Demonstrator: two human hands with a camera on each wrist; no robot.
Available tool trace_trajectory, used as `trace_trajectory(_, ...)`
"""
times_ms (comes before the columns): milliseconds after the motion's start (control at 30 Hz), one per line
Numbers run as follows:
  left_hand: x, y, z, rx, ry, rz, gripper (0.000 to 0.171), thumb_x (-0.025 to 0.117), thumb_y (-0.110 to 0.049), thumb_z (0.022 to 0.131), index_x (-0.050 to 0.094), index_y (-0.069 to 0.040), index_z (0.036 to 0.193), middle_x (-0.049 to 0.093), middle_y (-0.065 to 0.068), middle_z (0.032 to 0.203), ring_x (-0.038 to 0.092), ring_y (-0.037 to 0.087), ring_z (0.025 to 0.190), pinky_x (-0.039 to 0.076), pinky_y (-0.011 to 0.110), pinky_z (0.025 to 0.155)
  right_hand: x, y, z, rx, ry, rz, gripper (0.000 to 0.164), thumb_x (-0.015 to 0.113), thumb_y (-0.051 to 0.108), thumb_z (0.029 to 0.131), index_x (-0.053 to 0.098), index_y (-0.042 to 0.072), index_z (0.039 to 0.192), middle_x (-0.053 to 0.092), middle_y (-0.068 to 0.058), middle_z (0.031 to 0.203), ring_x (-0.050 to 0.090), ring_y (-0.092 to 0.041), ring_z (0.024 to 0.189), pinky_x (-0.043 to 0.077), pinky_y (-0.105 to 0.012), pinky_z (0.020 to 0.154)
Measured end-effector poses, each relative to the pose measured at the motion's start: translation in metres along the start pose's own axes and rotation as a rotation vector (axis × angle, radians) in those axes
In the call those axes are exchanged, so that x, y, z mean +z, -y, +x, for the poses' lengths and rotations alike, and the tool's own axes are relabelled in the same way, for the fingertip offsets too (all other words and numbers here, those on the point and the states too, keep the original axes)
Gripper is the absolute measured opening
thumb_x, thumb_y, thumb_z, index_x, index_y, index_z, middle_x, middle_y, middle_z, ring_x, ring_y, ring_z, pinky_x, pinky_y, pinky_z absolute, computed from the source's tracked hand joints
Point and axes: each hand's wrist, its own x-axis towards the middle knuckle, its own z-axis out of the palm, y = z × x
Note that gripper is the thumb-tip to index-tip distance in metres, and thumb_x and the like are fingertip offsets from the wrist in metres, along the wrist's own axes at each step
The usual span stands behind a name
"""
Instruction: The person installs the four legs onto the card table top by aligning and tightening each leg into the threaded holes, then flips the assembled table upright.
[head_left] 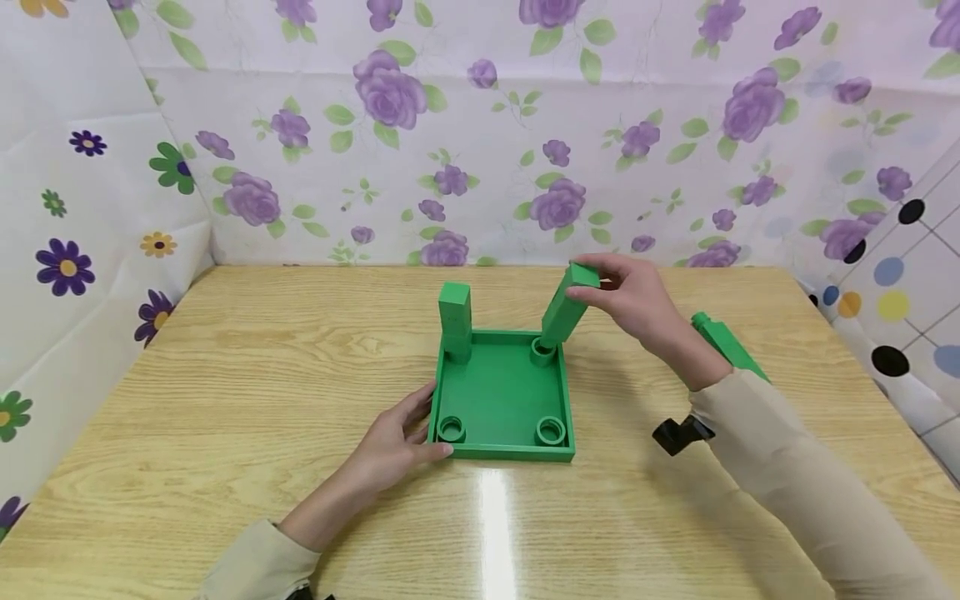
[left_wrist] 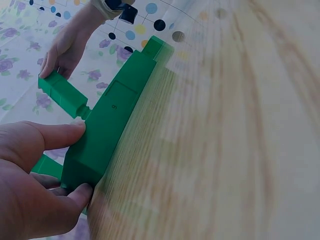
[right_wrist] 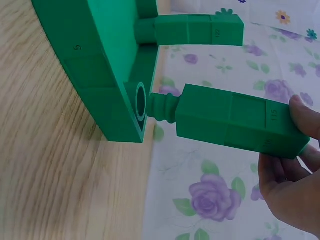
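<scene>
A square green tray-like base (head_left: pixel 501 392) with round corner sockets lies on the table. My left hand (head_left: pixel 397 437) grips its near left corner, thumb over the front rim and fingers along the left side. In my right hand (head_left: pixel 630 296) a green square leg (head_left: pixel 564 308) is pinched by its top end, tilted over the far right socket (head_left: pixel 543 350). In the right wrist view the leg's ridged peg (right_wrist: pixel 162 107) points at the socket's opening (right_wrist: pixel 141 101), just outside it. Another green leg (head_left: pixel 456 317) stands upright in the far left corner.
A loose green leg (head_left: pixel 727 346) lies on the wooden table (head_left: pixel 300 350) to the right, partly hidden by my right forearm. The two near sockets (head_left: pixel 452 429) hold no legs. A flowered cloth (head_left: pixel 465 133) hangs behind the table.
</scene>
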Motion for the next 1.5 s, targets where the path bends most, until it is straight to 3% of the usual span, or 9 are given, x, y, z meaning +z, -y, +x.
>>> trace_trajectory(100,0.000,0.001,0.000,0.001,0.001,-0.001,0.086,0.074,0.005,0.081,0.027,-0.005,0.152,0.029,0.017,0.154,0.026,0.030,0.141,0.038,0.034,0.107,0.003,0.003,0.005,0.013,0.035,-0.034,0.049,0.071,0.021,0.091,0.057,0.008,0.135,0.058,-0.012,0.128,0.058,-0.031,0.110,0.053,-0.042,0.087)
trace_trajectory(400,0.000,0.003,0.002,0.011,0.013,-0.010,0.086,0.073,0.006,0.081,0.026,-0.004,0.152,0.029,0.016,0.153,0.027,0.029,0.141,0.037,0.034,0.108,0.013,0.006,0.013,-0.031,0.119,-0.136,0.046,0.071,0.018,0.090,0.059,0.004,0.132,0.061,-0.015,0.119,0.061,-0.030,0.107,0.055,-0.039,0.085)
trace_trajectory(767,-0.001,0.004,0.003,0.010,0.019,-0.009,0.087,0.073,0.005,0.082,0.025,-0.004,0.153,0.028,0.017,0.154,0.027,0.029,0.140,0.040,0.033,0.105,0.010,0.000,0.017,-0.029,0.183,-0.145,0.050,0.070,0.023,0.091,0.056,0.006,0.135,0.059,-0.013,0.124,0.059,-0.030,0.111,0.053,-0.040,0.089)
trace_trajectory(1067,-0.001,0.005,0.003,0.005,0.011,-0.009,0.087,0.073,0.006,0.081,0.025,-0.004,0.152,0.029,0.017,0.153,0.028,0.030,0.140,0.040,0.033,0.106,0.003,0.000,0.016,-0.011,0.284,-0.084,0.051,0.057,0.007,0.096,0.045,0.006,0.145,0.047,-0.014,0.142,0.050,-0.032,0.123,0.049,-0.043,0.097)
trace_trajectory(1267,-0.001,0.004,0.002,0.002,0.007,-0.010,0.086,0.073,0.006,0.081,0.025,-0.004,0.152,0.030,0.017,0.153,0.028,0.030,0.140,0.040,0.033,0.106,0.001,-0.003,0.015,-0.030,0.297,-0.098,0.054,0.063,0.013,0.095,0.045,0.009,0.145,0.049,-0.013,0.140,0.054,-0.029,0.118,0.052,-0.041,0.093)
trace_trajectory(1500,-0.001,0.004,0.002,0.000,0.001,-0.011,0.086,0.073,0.006,0.081,0.025,-0.004,0.152,0.030,0.017,0.153,0.029,0.030,0.140,0.040,0.034,0.105,0.008,-0.008,0.015,-0.063,0.257,-0.038,0.054,0.066,0.013,0.093,0.047,0.006,0.143,0.056,-0.013,0.130,0.057,-0.028,0.113,0.053,-0.036,0.091)
